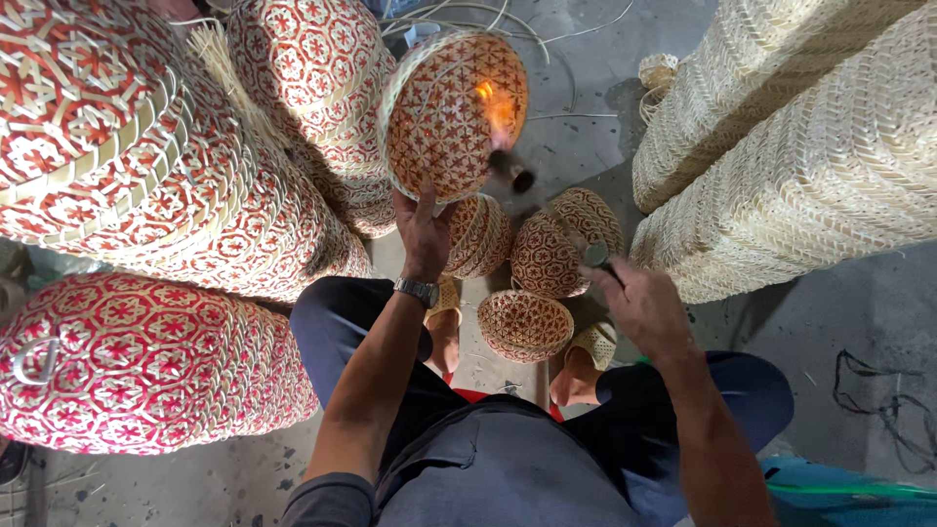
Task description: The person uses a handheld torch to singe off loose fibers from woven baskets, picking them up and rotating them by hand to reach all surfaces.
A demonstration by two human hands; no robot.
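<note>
Your left hand (422,229) grips the small red woven basket (451,115) while your right hand (639,303) clasps the torch (547,210); lingering flame (500,105) could scorch the weave.

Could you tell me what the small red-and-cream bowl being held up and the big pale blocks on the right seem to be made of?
The round red-and-cream woven bowl in the left hand looks like plaited cane or bamboo strips, part dyed red, matt: an open star lattice shows. The large pale woven blocks look like undyed strips of similar kind, tightly plaited in diagonal rows; the exact fibre is unclear.
</note>
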